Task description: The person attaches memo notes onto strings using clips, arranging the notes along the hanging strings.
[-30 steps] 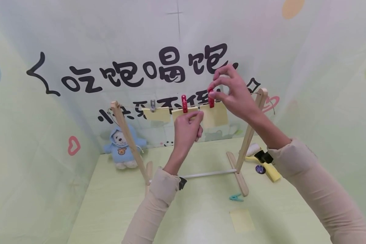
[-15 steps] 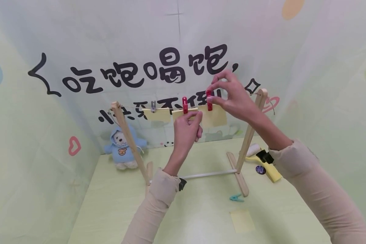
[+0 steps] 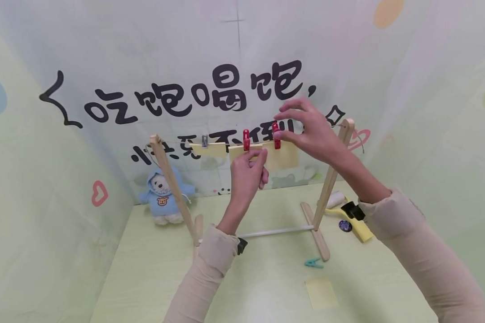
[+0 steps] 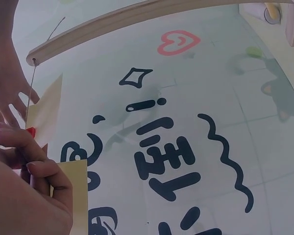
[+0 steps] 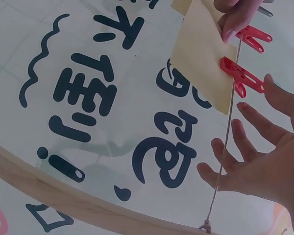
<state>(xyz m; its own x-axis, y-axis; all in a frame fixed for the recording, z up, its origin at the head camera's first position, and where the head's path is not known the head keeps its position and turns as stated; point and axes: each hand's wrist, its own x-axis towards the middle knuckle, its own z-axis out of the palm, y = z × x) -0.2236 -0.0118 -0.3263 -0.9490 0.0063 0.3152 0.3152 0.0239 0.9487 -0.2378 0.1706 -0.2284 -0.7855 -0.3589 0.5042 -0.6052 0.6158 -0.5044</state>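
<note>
Yellow paper notes hang from a string between two wooden posts. My left hand [image 3: 247, 172] pinches at the top edge where the middle and right notes meet, below the middle red clothespin [image 3: 246, 140]; its fingers partly hide the paper. Another red clothespin [image 5: 241, 76] clamps the right note [image 5: 201, 54] to the string. The right hand [image 5: 264, 152] has its fingers spread beside the string, and its thumb tip touches or nearly touches this clothespin's tail. A grey clothespin [image 3: 204, 141] holds the left note [image 3: 208, 150].
On the table lie a teal clothespin [image 3: 314, 263] and a loose yellow note [image 3: 321, 294]. A plush toy in blue [image 3: 163, 199] sits behind the left post [image 3: 171, 179]. Yellow and white items [image 3: 357, 226] lie right of the right post [image 3: 333, 175].
The right hand has moved slightly left and down, and the right clothespin and its note have shifted left along the string, toward the middle note. The left hand has stayed nearly in place.
</note>
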